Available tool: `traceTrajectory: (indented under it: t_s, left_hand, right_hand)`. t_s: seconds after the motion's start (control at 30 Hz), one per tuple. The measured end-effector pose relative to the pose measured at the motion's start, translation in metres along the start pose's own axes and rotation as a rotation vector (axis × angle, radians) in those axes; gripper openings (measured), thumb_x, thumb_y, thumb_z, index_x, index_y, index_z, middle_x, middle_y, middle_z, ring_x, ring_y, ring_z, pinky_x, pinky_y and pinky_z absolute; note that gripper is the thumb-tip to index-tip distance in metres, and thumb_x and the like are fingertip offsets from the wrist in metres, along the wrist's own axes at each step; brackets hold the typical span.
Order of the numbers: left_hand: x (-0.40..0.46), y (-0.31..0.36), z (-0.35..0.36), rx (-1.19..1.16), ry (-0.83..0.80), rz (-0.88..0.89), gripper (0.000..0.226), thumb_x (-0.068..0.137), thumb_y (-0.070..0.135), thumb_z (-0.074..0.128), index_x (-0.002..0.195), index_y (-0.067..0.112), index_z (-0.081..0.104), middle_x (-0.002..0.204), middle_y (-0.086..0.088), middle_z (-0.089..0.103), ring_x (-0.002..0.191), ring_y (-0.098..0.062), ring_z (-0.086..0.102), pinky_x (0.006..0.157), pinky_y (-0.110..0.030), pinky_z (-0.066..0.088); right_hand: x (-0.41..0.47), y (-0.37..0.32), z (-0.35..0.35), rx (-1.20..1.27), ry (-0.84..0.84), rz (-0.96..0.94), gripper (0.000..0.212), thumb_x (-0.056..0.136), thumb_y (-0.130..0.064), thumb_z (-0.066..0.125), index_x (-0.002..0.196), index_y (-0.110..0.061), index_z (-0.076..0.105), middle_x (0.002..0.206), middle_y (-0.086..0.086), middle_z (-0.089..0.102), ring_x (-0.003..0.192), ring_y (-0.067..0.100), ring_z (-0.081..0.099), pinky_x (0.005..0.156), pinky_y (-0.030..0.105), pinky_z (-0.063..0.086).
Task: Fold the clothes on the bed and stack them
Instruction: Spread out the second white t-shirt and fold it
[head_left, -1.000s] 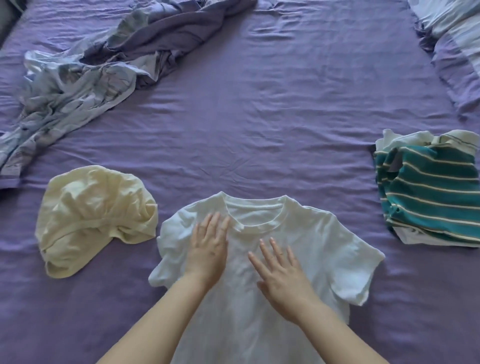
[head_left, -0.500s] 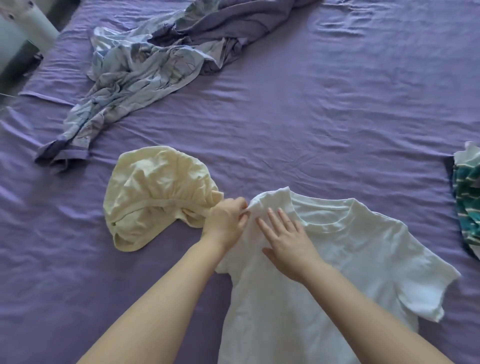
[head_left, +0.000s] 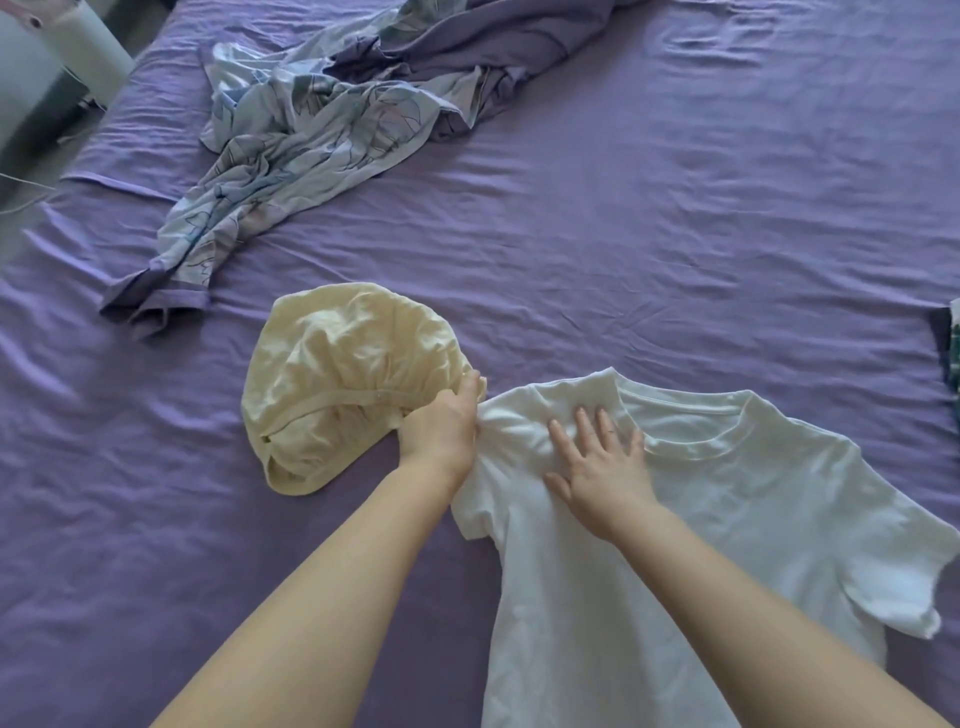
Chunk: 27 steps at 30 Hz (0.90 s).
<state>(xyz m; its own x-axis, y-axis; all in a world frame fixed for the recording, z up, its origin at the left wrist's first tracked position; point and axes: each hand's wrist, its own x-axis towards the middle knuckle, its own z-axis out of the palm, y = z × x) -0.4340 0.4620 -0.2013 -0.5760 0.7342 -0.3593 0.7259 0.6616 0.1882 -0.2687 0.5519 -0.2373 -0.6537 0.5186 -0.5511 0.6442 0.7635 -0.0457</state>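
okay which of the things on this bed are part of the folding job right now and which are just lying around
In the job:
white T-shirt, spread flat
left hand, gripping its shoulder
right hand, pressing flat by the collar
cream garment, crumpled, unfolded

Lying about:
floral bedding, bunched
purple sheet
white appliance beside the bed

White t-shirt, pale yellow garment, purple sheet, blue leaf-print cloth.

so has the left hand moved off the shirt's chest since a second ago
Yes. The left hand has gone out leftward from beside the collar to the white t-shirt's left shoulder edge, beside the yellow garment.
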Motion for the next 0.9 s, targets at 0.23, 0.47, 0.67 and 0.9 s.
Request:
traceTrajectory:
  t_s: [0.23,0.47,0.67,0.9]
  left_hand:
    - [-0.047,0.013,0.027,0.076,0.174,0.02,0.074,0.081,0.035,0.067,0.144,0.023,0.031,0.141,-0.007,0.037,0.131,-0.025,0.035,0.105,-0.039,0.033]
    - [-0.094,0.003,0.065,0.021,0.217,0.445,0.029,0.053,0.007,0.085,0.074,0.018,0.067,0.081,0.002,0.066,0.082,-0.022,0.065,0.069,-0.03,0.05]
    - [-0.096,-0.011,0.064,0.135,0.14,0.571,0.043,0.053,0.003,0.08,0.094,0.013,0.072,0.094,-0.005,0.069,0.087,-0.025,0.068,0.069,-0.031,0.056]
    - [-0.08,-0.011,0.048,0.504,0.289,0.83,0.024,0.078,-0.001,0.053,0.071,0.014,0.07,0.065,-0.001,0.065,0.057,-0.019,0.062,0.057,-0.026,0.053]
  right_hand:
    - [-0.033,-0.011,0.027,0.047,0.065,-0.065,0.063,0.097,-0.046,0.027,0.148,-0.031,-0.005,0.158,0.008,-0.012,0.144,0.029,-0.016,0.112,0.057,-0.007]
    - [-0.092,-0.009,0.067,0.078,-0.024,0.006,0.062,0.095,-0.049,0.029,0.149,-0.033,0.002,0.158,0.003,-0.009,0.144,0.028,-0.014,0.113,0.055,-0.003]
    - [-0.134,-0.001,0.068,0.063,-0.014,0.067,0.06,0.076,-0.049,0.034,0.122,-0.024,0.063,0.132,0.011,0.057,0.12,0.033,0.055,0.083,0.064,0.046]
    - [-0.132,0.01,0.092,0.071,-0.052,0.033,0.064,0.095,-0.049,0.025,0.147,-0.034,-0.008,0.157,0.003,-0.016,0.144,0.026,-0.018,0.11,0.06,-0.001]
